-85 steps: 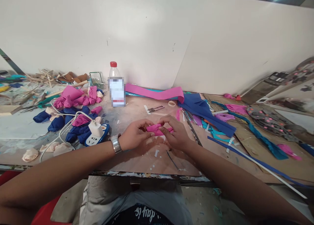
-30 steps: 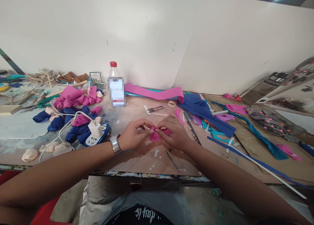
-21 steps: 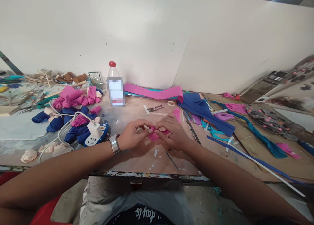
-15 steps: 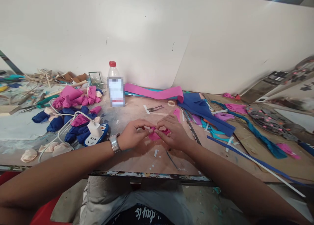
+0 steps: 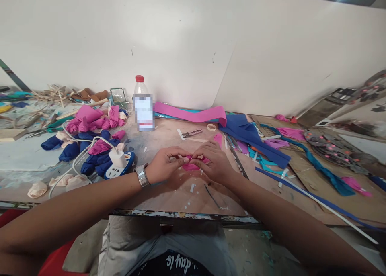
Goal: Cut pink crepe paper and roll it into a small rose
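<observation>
Above the middle of the worktable, a small piece of pink crepe paper [image 5: 191, 166] is pinched between my two hands. My left hand [image 5: 166, 164], with a metal watch at its wrist, closes thumb and fingers on the paper's left side. From the right, my right hand [image 5: 213, 162] grips it the same way, the thumbs nearly meeting. Folds of the paper show below the fingertips; the rest is hidden by them. A utility knife [image 5: 192, 133] lies beyond my hands, beside a roll of tape [image 5: 211, 127].
Crumpled pink and blue paper bundles [image 5: 89, 119] lie at left around a power strip [image 5: 118, 169] with a white cable. A red-capped bottle [image 5: 140, 87] stands near the wall. A pink strip [image 5: 193, 114] and blue sheets [image 5: 253, 137] lie at the back. Cardboard [image 5: 301, 175] covers the right.
Both hands stay at nearly the same spot, still pinching the pink paper. The fingers have shifted only slightly, and the view has moved a little.
</observation>
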Demonstrator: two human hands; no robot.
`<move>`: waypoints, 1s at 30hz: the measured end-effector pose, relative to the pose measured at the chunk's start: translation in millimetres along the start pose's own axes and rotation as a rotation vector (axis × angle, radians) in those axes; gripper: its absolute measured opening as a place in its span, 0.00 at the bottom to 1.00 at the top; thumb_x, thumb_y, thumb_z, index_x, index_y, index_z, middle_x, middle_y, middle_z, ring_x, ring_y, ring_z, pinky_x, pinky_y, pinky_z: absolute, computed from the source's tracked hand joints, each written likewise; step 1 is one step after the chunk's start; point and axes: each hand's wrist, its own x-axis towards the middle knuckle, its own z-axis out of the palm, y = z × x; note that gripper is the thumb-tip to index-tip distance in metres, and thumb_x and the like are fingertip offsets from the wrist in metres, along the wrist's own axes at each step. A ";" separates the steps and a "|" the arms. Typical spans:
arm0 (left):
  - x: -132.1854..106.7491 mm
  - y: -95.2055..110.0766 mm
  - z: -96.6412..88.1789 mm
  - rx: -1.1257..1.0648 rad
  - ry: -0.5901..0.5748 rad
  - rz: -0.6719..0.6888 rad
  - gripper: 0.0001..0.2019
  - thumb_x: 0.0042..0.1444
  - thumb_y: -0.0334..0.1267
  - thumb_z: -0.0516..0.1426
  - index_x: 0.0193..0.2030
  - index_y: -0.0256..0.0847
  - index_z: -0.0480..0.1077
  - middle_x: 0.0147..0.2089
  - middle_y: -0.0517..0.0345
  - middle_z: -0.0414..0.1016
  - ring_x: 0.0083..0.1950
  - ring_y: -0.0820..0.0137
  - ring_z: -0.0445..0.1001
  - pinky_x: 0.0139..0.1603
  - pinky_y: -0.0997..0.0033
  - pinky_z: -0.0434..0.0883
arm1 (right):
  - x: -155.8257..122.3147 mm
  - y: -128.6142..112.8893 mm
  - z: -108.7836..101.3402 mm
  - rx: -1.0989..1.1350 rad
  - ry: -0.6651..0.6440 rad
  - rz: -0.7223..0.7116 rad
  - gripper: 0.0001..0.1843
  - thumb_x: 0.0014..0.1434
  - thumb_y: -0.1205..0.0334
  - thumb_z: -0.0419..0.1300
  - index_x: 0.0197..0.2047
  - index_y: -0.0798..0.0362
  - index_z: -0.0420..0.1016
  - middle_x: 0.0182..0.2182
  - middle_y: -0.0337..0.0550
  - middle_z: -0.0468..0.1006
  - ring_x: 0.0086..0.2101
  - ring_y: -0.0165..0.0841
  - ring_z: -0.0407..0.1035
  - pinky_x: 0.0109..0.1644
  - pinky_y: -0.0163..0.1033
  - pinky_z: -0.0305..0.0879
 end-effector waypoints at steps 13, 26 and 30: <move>-0.9 1.6 0.4 -0.018 -0.029 -0.024 0.14 0.66 0.45 0.59 0.48 0.40 0.81 0.48 0.50 0.84 0.47 0.64 0.80 0.52 0.65 0.75 | 0.6 -3.5 -3.0 -0.012 0.021 -0.019 0.08 0.67 0.57 0.61 0.36 0.49 0.74 0.32 0.41 0.82 0.36 0.37 0.72 0.50 0.49 0.61; 0.6 0.3 -0.2 -0.126 -0.095 -0.130 0.16 0.62 0.49 0.62 0.46 0.38 0.82 0.46 0.50 0.85 0.45 0.63 0.80 0.50 0.63 0.75 | -0.5 -4.1 -1.9 -0.015 -0.041 -0.097 0.12 0.70 0.63 0.56 0.54 0.46 0.77 0.40 0.45 0.75 0.42 0.37 0.70 0.48 0.46 0.65; 1.5 -1.1 2.4 -0.283 -0.086 -0.185 0.22 0.59 0.50 0.64 0.56 0.39 0.77 0.52 0.47 0.83 0.49 0.62 0.80 0.54 0.60 0.75 | -0.9 -4.9 -1.9 0.017 -0.056 -0.074 0.09 0.71 0.62 0.56 0.50 0.49 0.75 0.45 0.47 0.77 0.47 0.40 0.71 0.53 0.48 0.64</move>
